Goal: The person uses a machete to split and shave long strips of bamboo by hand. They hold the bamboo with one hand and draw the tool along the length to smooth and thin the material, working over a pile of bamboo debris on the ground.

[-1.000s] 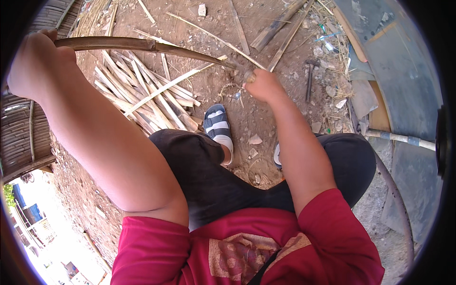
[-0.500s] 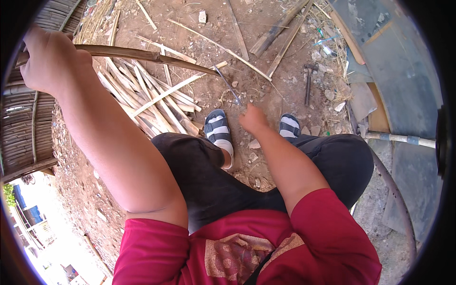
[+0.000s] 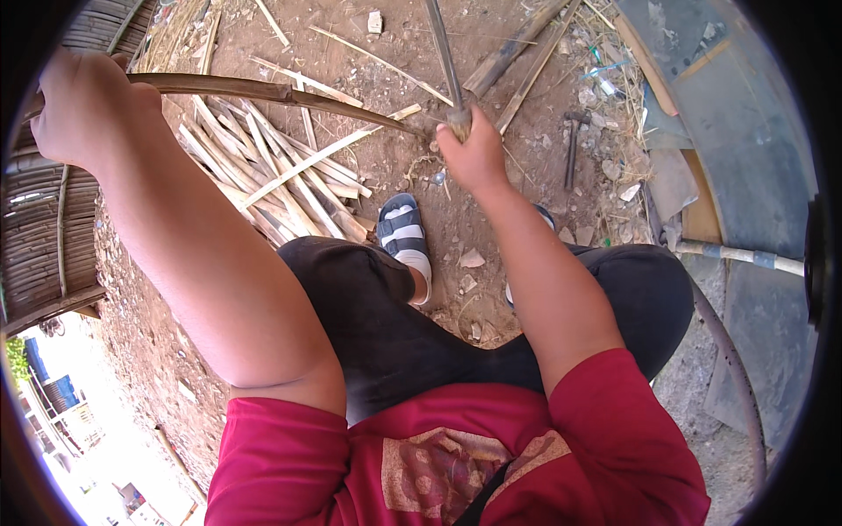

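Note:
My left hand [image 3: 95, 110] is closed round one end of a brown split bamboo pole [image 3: 237, 87] at the upper left. From there the pole slants right and down over the ground. My right hand [image 3: 476, 151] grips the pale handle of a machete [image 3: 444, 51], whose long narrow grey blade points away from me. The pole's far end lies just left of that handle; whether they touch I cannot tell. Left of my feet is a pile of pale split bamboo strips [image 3: 289, 180].
A hammer [image 3: 572, 149] lies on the dirt at the right. Thicker bamboo pieces [image 3: 513, 53] rest at the far side. Grey sheets [image 3: 745, 114] line the right edge, and a woven bamboo panel [image 3: 44, 228] stands at the left. My sandalled foot [image 3: 403, 232] is beside the strips.
My right hand has risen away from me, swinging the machete blade up from near my feet to point away. The left hand and the pole have barely shifted.

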Available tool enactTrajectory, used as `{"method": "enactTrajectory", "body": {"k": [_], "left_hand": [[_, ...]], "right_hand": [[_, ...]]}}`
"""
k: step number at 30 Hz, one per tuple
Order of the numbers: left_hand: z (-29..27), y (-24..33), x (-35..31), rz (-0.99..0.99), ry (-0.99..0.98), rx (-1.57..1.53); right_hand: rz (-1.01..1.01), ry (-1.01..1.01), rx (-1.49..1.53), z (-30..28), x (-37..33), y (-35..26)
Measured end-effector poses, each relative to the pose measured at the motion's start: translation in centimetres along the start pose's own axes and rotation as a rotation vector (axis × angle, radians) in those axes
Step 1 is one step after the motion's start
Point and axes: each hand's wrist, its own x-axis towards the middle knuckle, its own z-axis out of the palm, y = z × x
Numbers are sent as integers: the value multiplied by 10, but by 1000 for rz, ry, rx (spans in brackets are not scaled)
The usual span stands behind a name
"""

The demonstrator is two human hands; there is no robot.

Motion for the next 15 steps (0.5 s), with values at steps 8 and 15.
{"method": "enactTrajectory", "body": {"k": [8, 15], "left_hand": [[-21, 115, 13, -770, 112, -614], [-22, 122, 11, -857, 153, -665]], "right_hand": [[403, -808, -638, 17, -63, 195], [426, -47, -185, 22, -42, 108]]}}
